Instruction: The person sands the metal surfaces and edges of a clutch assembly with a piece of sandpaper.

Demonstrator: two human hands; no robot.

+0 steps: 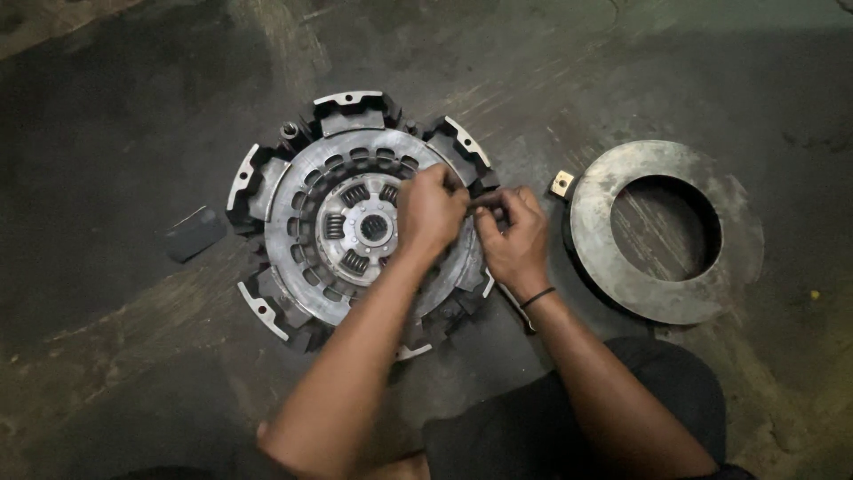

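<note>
Both hands pinch a thin dark rod (487, 199) between their fingers, left hand (431, 211) and right hand (514, 236) over the clutch disc's (311, 222) rim. Grip it near the fingertips and keep it level, I judge.

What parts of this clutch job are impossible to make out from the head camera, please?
- Small dark part pinched between the left hand and right hand: fingers cover most of it, kind unclear.
- Right edge of the clutch assembly: hidden under both hands.
- Splined hub centre: too small for detail.
- Metal ring: underside unseen.
- Dark flat piece: too dim to identify.
</note>
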